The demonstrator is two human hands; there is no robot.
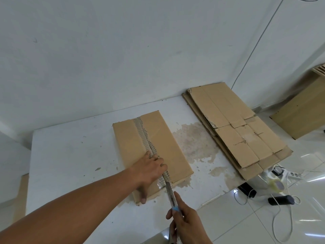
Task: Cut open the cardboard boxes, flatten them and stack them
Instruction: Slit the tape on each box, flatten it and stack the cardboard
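A closed brown cardboard box (163, 143) lies on the white table (70, 155), with a torn strip of bare corrugation running down its top seam. My left hand (149, 170) presses flat on the box beside the seam, thumb hanging over the near edge. My right hand (186, 224) grips a utility knife (169, 191), index finger laid along its body. The blade tip sits at the near end of the seam. A stack of flattened boxes (237, 131) lies on the table's right side.
A brownish stain (193, 143) marks the table between box and stack. The wall stands close behind. On the tiled floor to the right lie a tape roll (278, 184), a black cylinder (281, 200), white cables and a power strip (295, 174). More cardboard (302, 111) leans at far right.
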